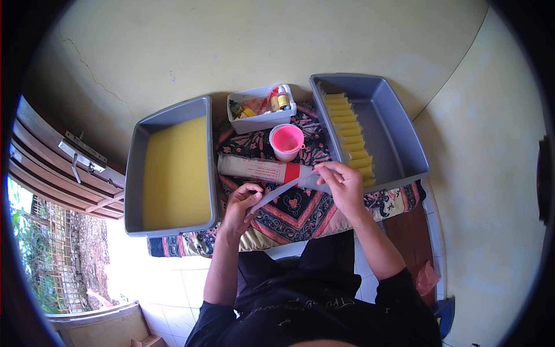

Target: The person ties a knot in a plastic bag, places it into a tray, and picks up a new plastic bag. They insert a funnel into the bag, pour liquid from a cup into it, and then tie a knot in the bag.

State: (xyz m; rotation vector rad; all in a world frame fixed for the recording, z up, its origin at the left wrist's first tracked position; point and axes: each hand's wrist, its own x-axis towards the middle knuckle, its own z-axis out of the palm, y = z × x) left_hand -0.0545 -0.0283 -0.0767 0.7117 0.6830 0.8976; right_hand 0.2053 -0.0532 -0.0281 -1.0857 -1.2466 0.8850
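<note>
A narrow, translucent plastic sleeve [279, 191] stretches between my two hands over the patterned cloth [295, 203]. My left hand [241, 208] is closed on its lower left end. My right hand [341, 184] pinches the upper right end between thumb and fingers. Just behind the sleeve lies a long plastic pack [251, 168] with red print and a red band; my right hand hides part of its right end. A pink cup [288, 139] sits in a white container behind the pack.
A grey tub [213, 173] of yellow liquid stands at left. The right grey tub [399, 136] holds a row of filled yellow tubes [350, 133]. A white box [260, 122] with small bottles stands at the back, near the wall. An open door is at far left.
</note>
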